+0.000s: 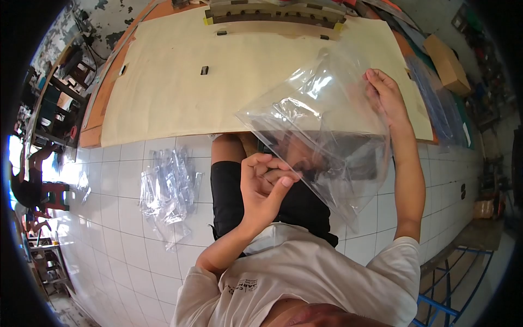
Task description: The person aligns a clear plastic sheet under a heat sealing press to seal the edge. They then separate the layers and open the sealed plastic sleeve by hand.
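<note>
A clear plastic sheet (pixel 332 125) hangs creased and tilted between my two hands, across the near edge of the table and above my lap. My right hand (pixel 384 95) is raised over the right part of the table, its fingers closed on the sheet's upper right side. Lower down, above my lap, my left hand (pixel 267 182) has curled fingers, with thumb and fingertips pinched at the sheet's lower left edge. Through the sheet, the tabletop and my leg show faintly.
Cream paper covers the table (pixel 163 76). On it are small dark blocks (pixel 204 70) and, at the back, a long dark bar (pixel 278 15). Crumpled clear plastic (pixel 169 191) lies on the tiled floor at left. A cardboard box (pixel 447 64) and a blue metal frame (pixel 447 286) are at right.
</note>
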`<state>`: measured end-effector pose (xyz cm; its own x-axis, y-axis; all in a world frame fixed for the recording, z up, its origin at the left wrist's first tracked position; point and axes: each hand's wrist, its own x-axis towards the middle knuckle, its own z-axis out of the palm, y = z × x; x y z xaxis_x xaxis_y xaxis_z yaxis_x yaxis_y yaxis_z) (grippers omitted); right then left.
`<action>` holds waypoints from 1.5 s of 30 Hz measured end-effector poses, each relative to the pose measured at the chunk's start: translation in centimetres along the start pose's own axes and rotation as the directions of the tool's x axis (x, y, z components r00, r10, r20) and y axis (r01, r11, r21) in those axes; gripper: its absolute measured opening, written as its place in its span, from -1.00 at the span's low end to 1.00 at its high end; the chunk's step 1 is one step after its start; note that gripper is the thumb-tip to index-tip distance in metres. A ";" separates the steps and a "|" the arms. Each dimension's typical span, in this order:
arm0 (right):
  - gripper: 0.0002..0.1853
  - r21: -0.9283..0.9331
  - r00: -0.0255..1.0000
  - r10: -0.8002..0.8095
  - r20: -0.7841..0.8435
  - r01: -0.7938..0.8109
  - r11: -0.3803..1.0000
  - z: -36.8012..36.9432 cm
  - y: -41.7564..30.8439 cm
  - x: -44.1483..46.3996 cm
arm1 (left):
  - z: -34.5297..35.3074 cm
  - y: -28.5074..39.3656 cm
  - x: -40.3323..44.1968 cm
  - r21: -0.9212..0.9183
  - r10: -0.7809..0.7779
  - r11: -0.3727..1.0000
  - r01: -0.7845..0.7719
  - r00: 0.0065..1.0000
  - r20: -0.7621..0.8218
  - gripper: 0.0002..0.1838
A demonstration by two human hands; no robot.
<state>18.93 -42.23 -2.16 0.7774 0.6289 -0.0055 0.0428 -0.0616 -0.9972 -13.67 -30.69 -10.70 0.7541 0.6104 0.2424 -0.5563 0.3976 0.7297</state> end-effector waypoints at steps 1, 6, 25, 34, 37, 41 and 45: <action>-0.74 0.002 1.000 0.000 0.000 0.000 1.000 0.2 -0.2 -0.1 | 0.1 0.5 0.2 0.011 -0.022 1.000 0.023 1.000 -0.016 -0.63; -0.72 0.025 1.000 0.022 -0.009 -0.022 0.999 1.0 -0.8 -0.8 | -0.4 1.3 1.1 -0.040 -0.319 0.946 0.321 0.946 0.049 -0.80; -0.75 0.000 0.989 -0.140 -0.040 0.140 0.990 -0.9 -2.6 -1.4 | -1.4 0.1 0.6 0.038 -0.263 0.965 0.261 0.957 0.118 -0.89; -0.72 0.105 0.970 -0.239 0.046 0.234 0.967 -1.2 -3.0 -0.6 | -1.5 -0.6 -0.4 0.005 -0.275 0.961 0.277 0.951 0.138 -0.91; -0.72 0.119 0.958 -0.271 0.092 0.260 0.958 -1.2 -3.0 -0.5 | -1.6 -0.7 -0.5 0.020 -0.282 0.959 0.282 0.949 0.144 -0.90; -0.71 0.104 0.968 -0.252 0.017 0.249 0.963 -1.1 -3.3 -0.6 | -1.7 -0.6 -0.3 0.056 -0.319 0.948 0.315 0.936 0.146 -0.89; -0.70 0.091 0.963 -0.270 0.026 0.266 0.960 -1.1 -4.2 -1.1 | -2.6 -0.8 0.6 0.057 -0.375 0.927 0.372 0.903 0.210 -0.89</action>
<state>18.56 -43.51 2.07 0.7206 0.6421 0.2615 0.1907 0.1791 -0.9652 -13.67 -28.85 -12.74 0.9627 0.2586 0.0792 -0.2155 0.5563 0.8025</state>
